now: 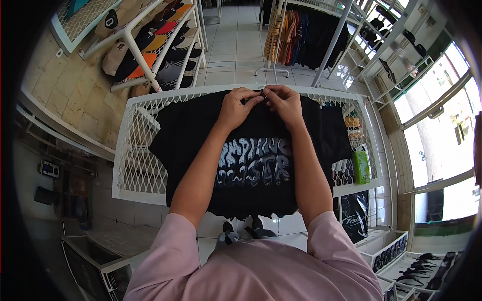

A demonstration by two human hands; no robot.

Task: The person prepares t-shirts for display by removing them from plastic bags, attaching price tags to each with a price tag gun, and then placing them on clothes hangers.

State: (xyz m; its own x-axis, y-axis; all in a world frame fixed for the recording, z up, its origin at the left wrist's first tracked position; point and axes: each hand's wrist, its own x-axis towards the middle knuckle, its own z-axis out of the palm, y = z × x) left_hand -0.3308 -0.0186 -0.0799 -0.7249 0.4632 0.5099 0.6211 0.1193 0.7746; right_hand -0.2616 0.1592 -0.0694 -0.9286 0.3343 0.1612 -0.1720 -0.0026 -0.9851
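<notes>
A black T-shirt point(196, 145) lies spread on a white mesh-topped table point(131, 165), with silvery lettering on its front. Its sleeves reach out to both sides, and the bottom hem hangs over the near edge. At the far, collar end, my left hand point(240, 106) pinches the fabric between thumb and fingers. Close beside it, fingertips almost meeting, my right hand point(285, 104) is also closed on the collar. A small detail between the fingertips is too small to make out. My forearms partly cover the lettering.
A green packet point(361, 166) stands on the table's right side. Caps fill a white rack point(150, 55) at the back left. Beyond the table, clothes hang on a rail point(306, 37). A black bag point(354, 215) is below the right edge, near glass doors point(442, 130).
</notes>
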